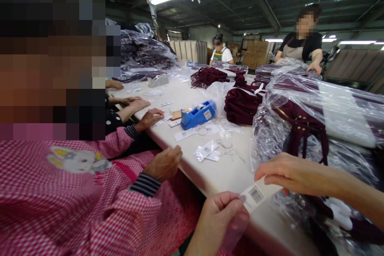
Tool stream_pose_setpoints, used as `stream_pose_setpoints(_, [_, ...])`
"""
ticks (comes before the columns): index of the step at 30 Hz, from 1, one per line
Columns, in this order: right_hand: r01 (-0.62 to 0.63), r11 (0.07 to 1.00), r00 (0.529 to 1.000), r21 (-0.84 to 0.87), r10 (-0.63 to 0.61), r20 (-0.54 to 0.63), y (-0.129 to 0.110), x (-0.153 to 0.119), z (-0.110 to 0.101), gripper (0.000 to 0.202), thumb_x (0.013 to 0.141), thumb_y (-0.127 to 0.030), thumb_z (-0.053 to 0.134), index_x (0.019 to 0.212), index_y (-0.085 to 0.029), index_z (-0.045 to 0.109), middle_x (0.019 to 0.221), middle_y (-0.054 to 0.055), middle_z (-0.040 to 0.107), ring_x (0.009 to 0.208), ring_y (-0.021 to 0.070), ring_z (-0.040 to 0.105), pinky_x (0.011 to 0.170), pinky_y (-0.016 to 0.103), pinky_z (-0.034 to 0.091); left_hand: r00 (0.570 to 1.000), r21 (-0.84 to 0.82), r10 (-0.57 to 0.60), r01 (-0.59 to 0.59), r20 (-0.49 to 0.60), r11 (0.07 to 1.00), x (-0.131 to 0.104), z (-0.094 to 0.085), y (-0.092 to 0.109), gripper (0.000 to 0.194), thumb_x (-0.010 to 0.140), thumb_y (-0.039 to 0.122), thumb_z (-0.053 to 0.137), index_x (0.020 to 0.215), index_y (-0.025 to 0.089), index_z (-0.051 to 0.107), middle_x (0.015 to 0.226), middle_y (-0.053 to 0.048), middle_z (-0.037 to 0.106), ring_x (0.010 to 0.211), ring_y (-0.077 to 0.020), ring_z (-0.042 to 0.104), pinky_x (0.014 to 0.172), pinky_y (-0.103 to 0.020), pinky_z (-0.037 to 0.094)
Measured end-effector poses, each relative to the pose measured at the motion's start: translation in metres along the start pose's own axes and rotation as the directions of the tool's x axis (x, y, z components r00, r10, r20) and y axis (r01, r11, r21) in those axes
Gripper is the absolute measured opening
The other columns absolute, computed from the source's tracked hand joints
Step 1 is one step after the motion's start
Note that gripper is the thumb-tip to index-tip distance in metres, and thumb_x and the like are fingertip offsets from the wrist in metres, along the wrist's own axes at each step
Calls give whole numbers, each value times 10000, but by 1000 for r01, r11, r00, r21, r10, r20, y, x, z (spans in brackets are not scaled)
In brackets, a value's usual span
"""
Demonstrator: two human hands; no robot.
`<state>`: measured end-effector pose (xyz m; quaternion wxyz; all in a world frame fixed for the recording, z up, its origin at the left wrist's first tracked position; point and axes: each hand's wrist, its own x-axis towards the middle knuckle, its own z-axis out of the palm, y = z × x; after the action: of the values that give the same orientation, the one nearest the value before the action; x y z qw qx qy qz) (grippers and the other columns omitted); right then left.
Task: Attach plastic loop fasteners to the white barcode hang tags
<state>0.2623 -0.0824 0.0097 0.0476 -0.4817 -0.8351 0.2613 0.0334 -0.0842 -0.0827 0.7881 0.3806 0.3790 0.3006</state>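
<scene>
A white tag [258, 194] with a printed barcode is held between my two hands near the table's front edge. My left hand [226, 216] pinches its left end, and a piece of clear plastic hangs below those fingers. My right hand [282, 174] grips the tag's upper right end between thumb and fingers. Beyond them, several barcode labels [206, 150] with thin strings lie on the white table [219, 176]. Right of my hands are dark red garments [300, 122] in clear plastic bags [345, 108].
A blue tape dispenser [198, 115] stands mid-table, a grey one [158, 81] farther back. At left sits a person in a pink checked smock [120, 208], hands near the table edge. More hands lie behind. Two people stand across the table. Bagged garments [144, 50] are piled back left.
</scene>
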Motion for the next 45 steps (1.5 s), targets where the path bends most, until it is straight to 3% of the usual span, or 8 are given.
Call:
stream_pose_setpoints(6, [24, 998, 998, 60, -27, 53, 0, 9, 4, 245, 938, -224, 427, 1007, -200, 661, 758, 6, 661, 474, 80, 574, 524, 182, 416, 1000, 60, 4, -4, -4, 998, 7, -5, -9, 377, 630, 471, 777, 688, 101, 737, 516, -12, 596, 434, -63, 435, 443, -194, 242])
stream_pose_setpoints(11, [95, 995, 995, -25, -94, 41, -12, 22, 12, 228, 920, -199, 448, 1012, -193, 656, 710, 2, 670, 482, 87, 574, 608, 208, 440, 998, 22, 35, -36, 50, 999, 11, -7, -15, 321, 683, 419, 762, 723, 101, 745, 570, -6, 611, 483, -62, 456, 481, -187, 285])
stream_pose_setpoints(15, [-43, 988, 996, 147, 54, -69, -10, 29, 26, 214, 882, -229, 506, 1075, -193, 591, 604, -32, 610, 474, 112, 599, 503, 185, 425, 999, -28, 45, -45, -10, 999, 12, -6, -14, 293, 693, 394, 762, 709, 104, 731, 556, -11, 625, 471, -72, 470, 489, -194, 318])
stream_pose_setpoints(20, [-94, 918, 966, 385, 178, -187, -1, 31, 40, 114, 863, -243, 529, 792, -167, 575, 614, -22, 592, 547, 129, 664, 466, 156, 409, 996, -51, 74, -77, -49, 996, 13, -8, -16, 324, 704, 413, 751, 761, 94, 734, 584, -25, 647, 493, -94, 517, 510, -202, 350])
stream_pose_setpoints(27, [-7, 974, 960, 225, 69, -270, -7, 29, 59, 151, 880, -200, 508, 780, -172, 618, 626, -17, 617, 550, 108, 610, 534, 190, 393, 998, 29, 63, -63, -8, 998, 15, -7, -12, 346, 700, 426, 743, 841, 110, 739, 612, -18, 647, 535, -119, 533, 538, -216, 376])
stream_pose_setpoints(37, [12, 999, 949, 46, 3, -316, -16, 26, 85, 288, 960, -241, 416, 794, -180, 643, 750, 26, 619, 683, 140, 576, 621, 247, 373, 982, 217, 189, -180, -21, 959, 16, -17, -14, 307, 732, 419, 697, 683, 119, 742, 576, 14, 584, 553, -103, 422, 534, -213, 293])
stream_pose_setpoints(41, [-37, 983, 934, 182, 99, -343, -24, 30, 87, 150, 866, -289, 575, 955, -193, 647, 843, 35, 671, 705, 153, 612, 645, 254, 421, 979, 222, 199, -188, -30, 957, 18, -21, -14, 294, 741, 402, 688, 695, 113, 721, 615, 1, 609, 579, -112, 452, 558, -221, 316])
stream_pose_setpoints(45, [-97, 872, 954, 480, 219, -204, -20, 48, 84, 217, 798, -225, 577, 1009, -186, 608, 623, -32, 635, 478, 119, 598, 465, 199, 420, 965, 222, 251, -229, -77, 948, 24, -29, -1, 294, 683, 326, 729, 894, 137, 650, 548, 49, 567, 493, -92, 429, 508, -209, 282])
